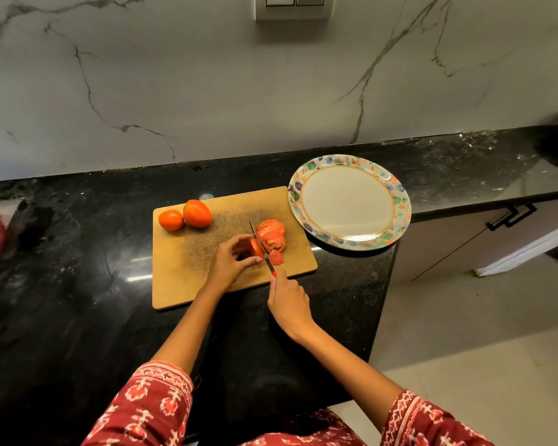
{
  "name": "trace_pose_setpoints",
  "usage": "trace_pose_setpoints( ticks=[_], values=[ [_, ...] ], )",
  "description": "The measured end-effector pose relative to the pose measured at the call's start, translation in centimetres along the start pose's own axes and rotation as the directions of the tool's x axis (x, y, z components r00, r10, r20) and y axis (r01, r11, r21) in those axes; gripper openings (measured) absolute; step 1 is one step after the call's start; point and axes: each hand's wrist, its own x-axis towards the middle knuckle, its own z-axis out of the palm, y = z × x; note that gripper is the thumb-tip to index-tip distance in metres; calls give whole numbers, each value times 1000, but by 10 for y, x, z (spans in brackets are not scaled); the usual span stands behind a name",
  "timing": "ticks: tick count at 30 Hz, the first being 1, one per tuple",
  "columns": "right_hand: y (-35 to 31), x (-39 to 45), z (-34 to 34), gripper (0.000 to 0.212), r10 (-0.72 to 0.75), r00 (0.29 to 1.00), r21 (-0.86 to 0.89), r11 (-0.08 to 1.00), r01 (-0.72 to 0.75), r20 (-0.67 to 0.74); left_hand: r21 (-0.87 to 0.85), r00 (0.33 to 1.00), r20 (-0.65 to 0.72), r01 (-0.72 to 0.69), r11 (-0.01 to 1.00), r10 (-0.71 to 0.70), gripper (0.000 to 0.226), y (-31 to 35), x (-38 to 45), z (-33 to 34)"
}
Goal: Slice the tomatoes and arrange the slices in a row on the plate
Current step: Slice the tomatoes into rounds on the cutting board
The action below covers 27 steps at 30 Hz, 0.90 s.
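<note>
Tomato remnant (256, 247) sits near the right end of the wooden cutting board (187, 272), cut slices (272, 237) fanned beside it toward the board's right edge. Two whole glossy tomatoes (187, 215) lie at the far left corner. Just right, the floral-rimmed round plate (400, 201) overhangs the black counter (78, 252) edge. Left hand (231, 257) arches, fingertips pinching the remnant; right hand (289, 300) grips the red-handled knife (261, 249), blade against it.
</note>
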Motion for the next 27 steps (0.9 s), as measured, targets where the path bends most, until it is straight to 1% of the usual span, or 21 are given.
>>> trace_pose_setpoints(
  ticks=[5,11,15,19,27],
  values=[
    [-5,0,1,30,15,1000,-8,1000,-15,-9,-13,1000,11,21,1000,-21,54,-3,2,-2],
    [-10,-3,1,28,34,999,-17,999,-34,2,-16,1000,13,-1,1000,2,52,-3,1,-2],
    [-13,1,-2,28,47,999,22,999,-47,2,-4,1000,16,-19,1000,19,51,-5,2,0],
    [-20,9,-3,29,35,999,54,998,-35,12,-18,1000,6,-5,1000,5,51,-7,2,-2],
    [-13,3,-2,30,22,1000,-5,1000,-22,16,-41,1000,5,-9,999,10,48,-7,-1,-1]
  ],
)
